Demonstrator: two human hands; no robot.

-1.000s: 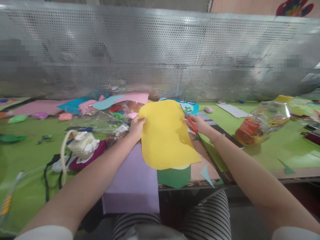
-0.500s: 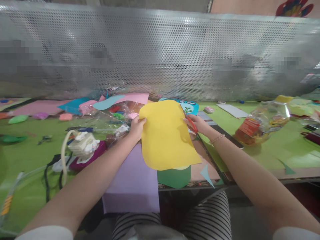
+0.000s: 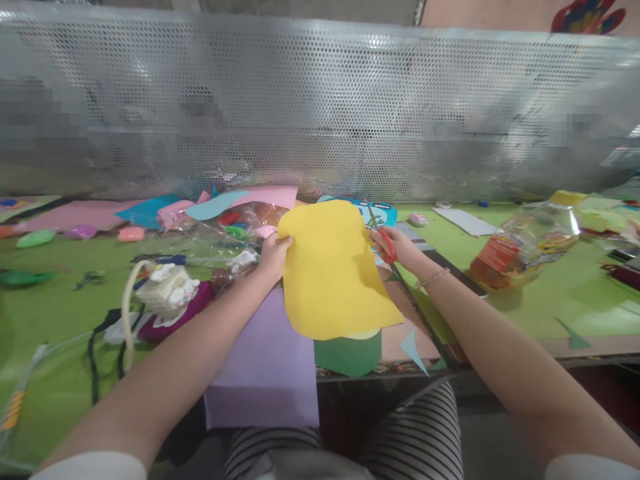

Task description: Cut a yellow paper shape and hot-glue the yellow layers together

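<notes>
No lettering readable.
The bottle (image 3: 560, 220) bears a red label (image 3: 495, 257) with pale lines of print, too blurred to make out, and yellowish and dark print beside it, equally unclear. On the blue card (image 3: 387, 215) are green strokes; whether they form letters cannot be told.

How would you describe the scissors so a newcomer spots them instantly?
Start at the perforated metal screen rising beyond the green table. In front of it is a large yellow sheet; by its right edge, the right hand holds the scissors. Their red handle and thin grey blades set them apart from the flat blue cutout just beyond.
</notes>
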